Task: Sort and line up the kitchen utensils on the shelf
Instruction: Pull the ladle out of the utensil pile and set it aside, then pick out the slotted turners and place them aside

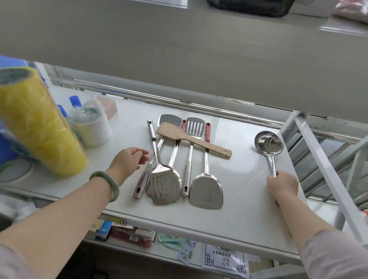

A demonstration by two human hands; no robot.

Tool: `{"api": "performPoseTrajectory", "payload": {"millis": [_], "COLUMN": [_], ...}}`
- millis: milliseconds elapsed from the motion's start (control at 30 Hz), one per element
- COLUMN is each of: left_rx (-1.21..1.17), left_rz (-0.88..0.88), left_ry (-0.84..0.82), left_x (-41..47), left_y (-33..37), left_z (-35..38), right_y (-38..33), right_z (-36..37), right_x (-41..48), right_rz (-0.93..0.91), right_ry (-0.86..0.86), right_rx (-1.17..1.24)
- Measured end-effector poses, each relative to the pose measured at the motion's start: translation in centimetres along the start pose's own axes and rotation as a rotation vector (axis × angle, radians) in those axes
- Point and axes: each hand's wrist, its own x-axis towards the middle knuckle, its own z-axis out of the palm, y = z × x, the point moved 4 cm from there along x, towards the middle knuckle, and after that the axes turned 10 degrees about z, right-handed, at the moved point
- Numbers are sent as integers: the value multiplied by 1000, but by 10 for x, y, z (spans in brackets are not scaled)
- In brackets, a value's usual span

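On the white shelf [245,206] lie several steel spatulas side by side, some pointing toward me and some away. A slotted turner [163,184] and a solid turner [206,190] have their blades near the front edge. Another slotted turner [193,127] has its blade at the back. A wooden spatula [191,138] lies slantwise across them. Two steel ladles [269,143] rest nested at the right, bowls toward the back. My right hand [282,185] grips their handles. My left hand [130,158] hovers with loosely curled fingers just left of the spatula handles, holding nothing.
A tall yellow roll [37,123] stands at the left, with wrapped white rolls [91,127], blue-capped bottles [75,101] and a tape ring [12,172] around it. A shelf board [182,55] hangs low overhead. White frame posts [323,173] stand at the right. Packaged goods fill the shelf below.
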Motion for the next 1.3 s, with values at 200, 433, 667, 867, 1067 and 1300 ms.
{"api": "performPoseTrajectory", "payload": {"millis": [200,433,667,867,1067,1300], "left_rx": [738,1353,1192,586,-299,-451], "left_rz": [451,718,1007,844,157,-163], "left_ry": [-226,-406,-319,-26,-244,-181], "left_x": [3,11,13,24,30,19], "left_y": [10,25,54,97,62,18], "left_z": [15,54,34,-10,-12,-7], "right_y": [-17,-91,-131,-131,-135,-132], "right_z": [-4,21,57,66,66,63], "right_x": [-16,-78,-116,-115,-117,-117], "right_rz": [19,-430,-360,-260,-269,-304], "right_ry": [81,-43,-290,-323,-402,-262], "right_rx": [-98,80,46,8,25,-201]}}
